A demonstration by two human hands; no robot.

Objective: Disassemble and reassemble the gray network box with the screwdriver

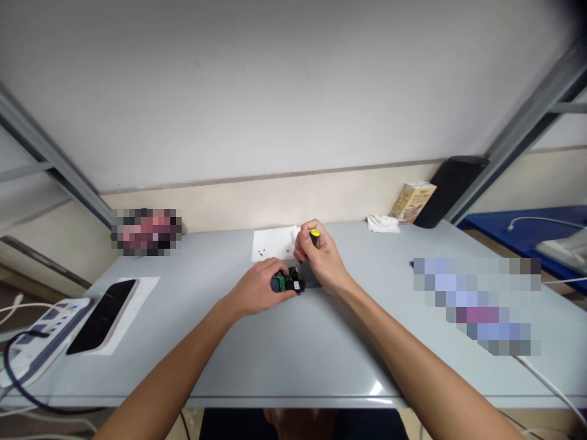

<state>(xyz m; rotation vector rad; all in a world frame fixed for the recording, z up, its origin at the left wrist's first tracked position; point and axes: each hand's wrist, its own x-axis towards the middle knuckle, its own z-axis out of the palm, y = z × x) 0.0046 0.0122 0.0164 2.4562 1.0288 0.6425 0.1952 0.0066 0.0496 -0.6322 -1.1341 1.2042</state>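
At the centre of the frame, the left hand (261, 286) curls around a device (296, 285), thumb along its near edge and fingers over its far side; green circuitry shows between them. Just right of it, the right hand (324, 256) is closed in a fist around a tool (314, 234), its yellow end poking up and the fist above the device. The tool's tip is too small to make out. Behind both hands, paper (269, 237) bears small dark bits (261, 252). A phone (103, 316) lies at left on the table (257, 366), near a power strip (43, 336). At upper right, a carton (415, 201) stands beside crumpled tissue (383, 223).
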